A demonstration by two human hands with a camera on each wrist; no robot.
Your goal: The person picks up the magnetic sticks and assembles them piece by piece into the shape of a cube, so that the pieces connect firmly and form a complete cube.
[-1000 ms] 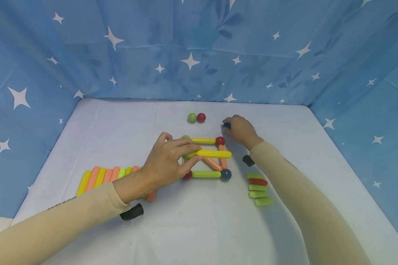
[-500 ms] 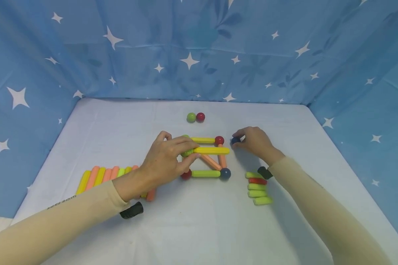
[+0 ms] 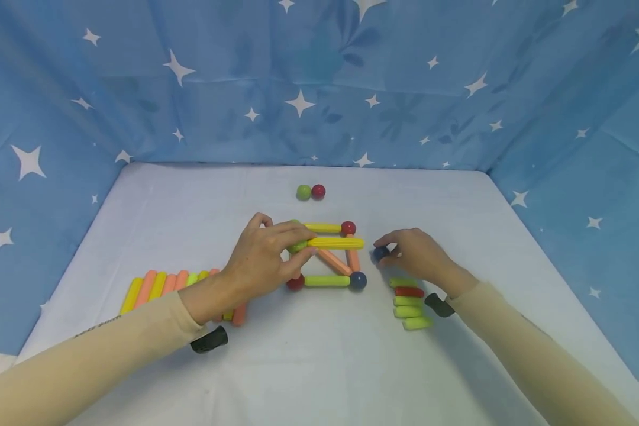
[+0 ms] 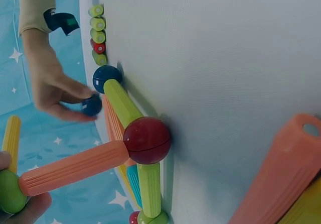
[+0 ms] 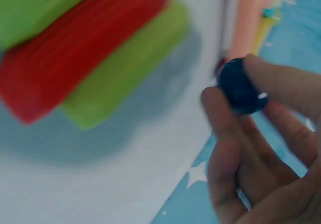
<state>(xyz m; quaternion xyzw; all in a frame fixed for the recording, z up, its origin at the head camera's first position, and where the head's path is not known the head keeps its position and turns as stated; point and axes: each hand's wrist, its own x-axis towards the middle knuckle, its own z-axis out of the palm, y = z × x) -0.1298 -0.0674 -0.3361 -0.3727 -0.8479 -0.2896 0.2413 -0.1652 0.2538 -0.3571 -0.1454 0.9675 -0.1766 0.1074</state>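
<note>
My left hand [image 3: 286, 248] grips a green ball [image 3: 299, 247] with a ribbed yellow stick [image 3: 335, 242] on it, raised over a flat frame of sticks and balls. The frame has a yellow stick [image 3: 323, 227], a red ball [image 3: 348, 228], an orange stick [image 3: 354, 259], a blue ball [image 3: 358, 280], a green stick [image 3: 327, 281] and another red ball [image 3: 295, 283] [image 4: 146, 139]. An orange stick [image 4: 75, 168] slopes up from that red ball to the green ball [image 4: 10, 191]. My right hand [image 3: 393, 252] [image 4: 50, 83] pinches a small dark blue ball [image 3: 380, 253] [image 4: 92, 105] [image 5: 239, 86] just right of the frame.
A row of long sticks [image 3: 170, 284] lies at the left by my left wrist. Short green sticks and a red one [image 3: 410, 291] [image 5: 75, 48] lie under my right wrist. A green ball [image 3: 304, 191] and a red ball [image 3: 318, 191] sit farther back. Blue starred cloth walls the table.
My right hand has come from the far side of the frame toward me and to the right, carrying the dark blue ball. My left hand has kept its hold in place.
</note>
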